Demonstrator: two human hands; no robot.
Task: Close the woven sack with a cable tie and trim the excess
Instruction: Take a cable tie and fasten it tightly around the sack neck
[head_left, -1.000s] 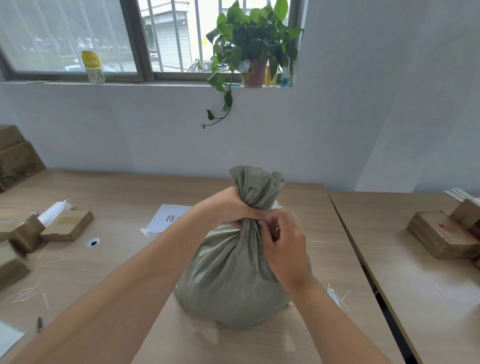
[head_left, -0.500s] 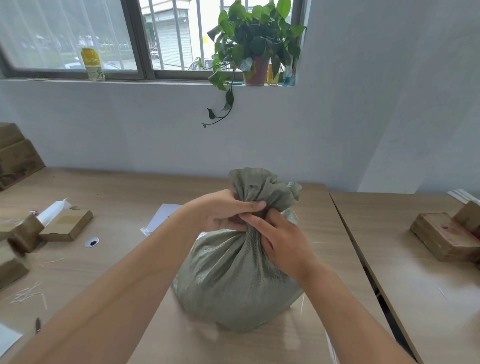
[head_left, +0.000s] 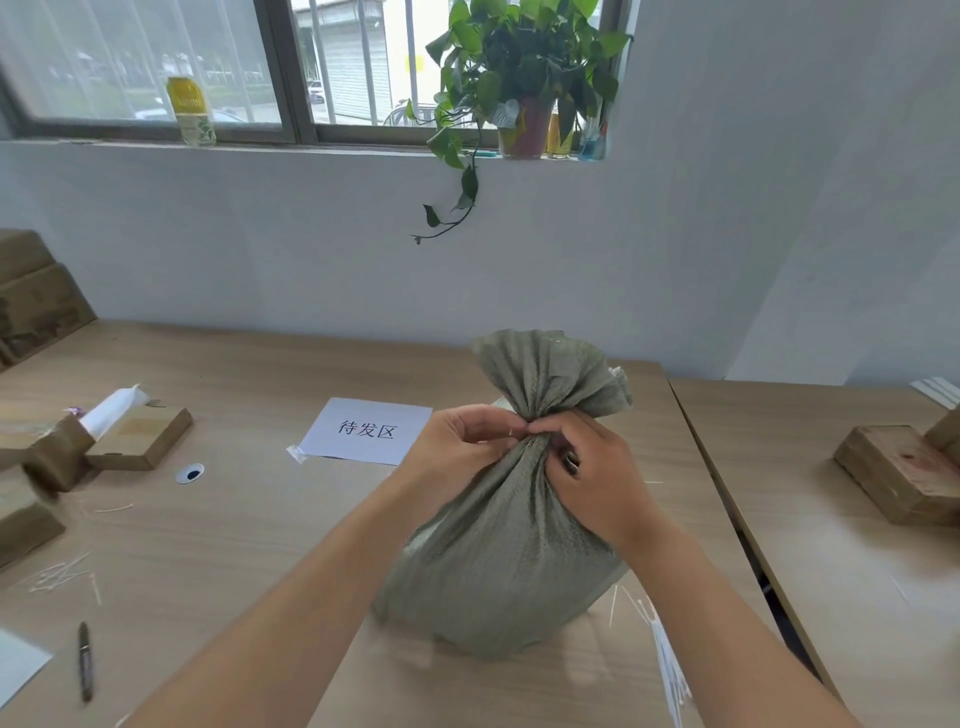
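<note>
A full grey-green woven sack (head_left: 504, 561) stands on the wooden table (head_left: 249, 530), its mouth gathered into a fanned tuft above a narrow neck. My left hand (head_left: 462, 441) pinches the neck from the left with its fingertips. My right hand (head_left: 597, 478) wraps the neck from the right. A small pale sliver, perhaps the cable tie's end (head_left: 511, 431), shows between my fingertips; the rest of the tie is hidden. A bundle of white cable ties (head_left: 670, 670) lies on the table to the sack's right.
A paper sheet with printed characters (head_left: 366, 430) lies left of the sack. Cardboard boxes (head_left: 137, 436) and trimmed tie offcuts (head_left: 57, 574) sit at the left, a pen (head_left: 84, 660) near the front edge. A second table (head_left: 857, 597) holds a wooden block (head_left: 898, 470).
My left hand slid off the front of the neck to its left side, baring the paper sheet. The sack now leans a little to the right, and its tuft has fanned wider.
</note>
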